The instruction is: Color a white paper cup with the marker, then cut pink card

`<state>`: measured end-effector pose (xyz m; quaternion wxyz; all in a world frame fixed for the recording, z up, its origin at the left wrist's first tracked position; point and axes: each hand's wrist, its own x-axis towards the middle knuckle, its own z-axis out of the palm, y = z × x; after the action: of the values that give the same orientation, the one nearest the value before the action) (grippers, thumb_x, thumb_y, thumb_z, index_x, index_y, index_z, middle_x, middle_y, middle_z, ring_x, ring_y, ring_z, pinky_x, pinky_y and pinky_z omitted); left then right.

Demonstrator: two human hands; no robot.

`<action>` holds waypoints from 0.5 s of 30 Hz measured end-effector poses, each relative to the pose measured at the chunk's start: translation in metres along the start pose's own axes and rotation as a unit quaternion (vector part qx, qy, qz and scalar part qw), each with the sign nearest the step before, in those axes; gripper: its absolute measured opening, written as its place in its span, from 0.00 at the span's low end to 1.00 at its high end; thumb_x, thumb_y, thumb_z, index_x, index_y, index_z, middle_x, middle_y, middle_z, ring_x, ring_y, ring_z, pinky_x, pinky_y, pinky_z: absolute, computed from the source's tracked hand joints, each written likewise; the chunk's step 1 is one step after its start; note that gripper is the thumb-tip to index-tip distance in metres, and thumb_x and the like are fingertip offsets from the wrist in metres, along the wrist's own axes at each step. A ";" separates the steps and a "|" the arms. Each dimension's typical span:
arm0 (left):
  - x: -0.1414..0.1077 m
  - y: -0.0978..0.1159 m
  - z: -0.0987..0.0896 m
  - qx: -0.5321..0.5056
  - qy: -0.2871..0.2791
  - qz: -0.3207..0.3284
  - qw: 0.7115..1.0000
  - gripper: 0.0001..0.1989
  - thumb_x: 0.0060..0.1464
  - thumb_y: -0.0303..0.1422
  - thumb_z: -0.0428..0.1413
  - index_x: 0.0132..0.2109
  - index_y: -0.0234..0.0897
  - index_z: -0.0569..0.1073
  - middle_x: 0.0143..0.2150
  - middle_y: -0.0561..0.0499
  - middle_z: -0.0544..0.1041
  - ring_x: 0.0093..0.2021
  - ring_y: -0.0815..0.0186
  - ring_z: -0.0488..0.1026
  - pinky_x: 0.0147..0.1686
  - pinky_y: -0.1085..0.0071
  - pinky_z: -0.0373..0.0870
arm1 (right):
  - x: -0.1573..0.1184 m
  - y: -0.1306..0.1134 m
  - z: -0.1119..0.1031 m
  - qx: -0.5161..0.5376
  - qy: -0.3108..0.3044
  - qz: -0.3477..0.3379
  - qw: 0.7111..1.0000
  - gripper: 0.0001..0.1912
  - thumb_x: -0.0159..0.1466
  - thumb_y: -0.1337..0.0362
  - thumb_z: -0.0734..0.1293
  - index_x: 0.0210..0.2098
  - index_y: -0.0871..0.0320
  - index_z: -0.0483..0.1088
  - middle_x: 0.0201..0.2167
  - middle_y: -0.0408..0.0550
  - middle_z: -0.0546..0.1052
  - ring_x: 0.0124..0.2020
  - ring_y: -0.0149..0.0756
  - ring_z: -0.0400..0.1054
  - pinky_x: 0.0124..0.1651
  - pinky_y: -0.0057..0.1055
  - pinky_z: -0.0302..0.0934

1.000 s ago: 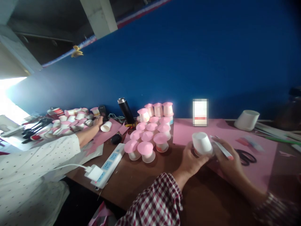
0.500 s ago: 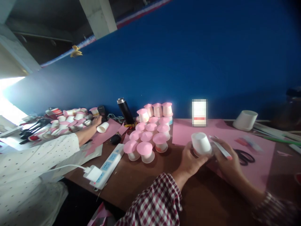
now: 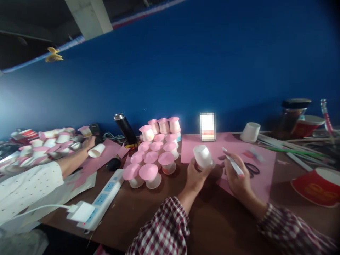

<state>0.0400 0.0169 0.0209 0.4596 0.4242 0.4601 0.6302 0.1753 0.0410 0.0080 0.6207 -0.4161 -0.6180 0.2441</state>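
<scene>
A white paper cup (image 3: 203,156), upside down, is held near its rim by my left hand (image 3: 196,177). To its right my right hand (image 3: 238,179) grips a white marker (image 3: 233,162) with a red end; its tip points up and left, apart from the cup. Beneath and behind both hands lies pink paper (image 3: 225,139), with black-handled scissors (image 3: 252,170) beside my right hand. Left of my left hand stand several upturned cups with pink cone tops (image 3: 150,172).
Another person's arm (image 3: 74,156) reaches toward piled cups (image 3: 50,145) at the left. Nearer are a power strip (image 3: 105,198), black mouse (image 3: 113,164) and black bottle (image 3: 126,129). A red bowl (image 3: 318,186) and a white cup (image 3: 250,132) are at the right.
The view has turned right, so most things sit further left. The held cup has tilted slightly, and the marker tip now points more upward, with a gap between it and the cup.
</scene>
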 end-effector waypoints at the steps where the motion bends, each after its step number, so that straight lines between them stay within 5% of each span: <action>1: 0.000 -0.001 -0.001 -0.020 -0.005 -0.002 1.000 0.24 0.43 0.38 0.64 0.46 0.32 0.71 0.39 0.44 0.77 0.38 0.64 0.73 0.40 0.69 0.68 | -0.001 -0.003 -0.001 0.002 0.002 -0.015 1.000 0.15 0.65 0.60 0.61 0.51 0.57 0.67 0.37 0.51 0.75 0.30 0.34 0.68 0.31 0.33 0.66; 6: 0.001 -0.001 -0.005 -0.183 -0.032 -0.036 0.982 0.20 0.48 0.34 0.60 0.49 0.36 0.68 0.45 0.46 0.75 0.43 0.62 0.73 0.45 0.65 0.69 | -0.007 -0.015 -0.007 -0.011 -0.023 -0.104 0.994 0.15 0.65 0.66 0.60 0.50 0.57 0.68 0.34 0.49 0.74 0.30 0.35 0.69 0.34 0.34 0.66; 10: 0.003 0.006 -0.006 -0.322 -0.073 -0.107 0.938 0.09 0.50 0.34 0.56 0.37 0.34 0.69 0.41 0.44 0.76 0.44 0.60 0.74 0.49 0.62 0.67 | -0.011 -0.027 -0.010 -0.030 -0.084 -0.218 0.972 0.16 0.63 0.71 0.60 0.50 0.57 0.67 0.34 0.49 0.74 0.32 0.36 0.70 0.35 0.33 0.67; 15: 0.005 0.014 -0.007 -0.358 -0.055 -0.216 0.907 0.17 0.52 0.44 0.53 0.36 0.33 0.70 0.35 0.40 0.78 0.41 0.54 0.76 0.47 0.57 0.67 | -0.013 -0.043 -0.010 -0.034 -0.132 -0.308 0.942 0.16 0.60 0.73 0.61 0.48 0.58 0.65 0.30 0.48 0.74 0.28 0.35 0.70 0.30 0.30 0.67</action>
<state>0.0299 0.0180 0.0335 0.7302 0.1555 0.2574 0.6135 0.1745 0.0055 0.0371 0.5639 -0.1902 -0.8003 0.0732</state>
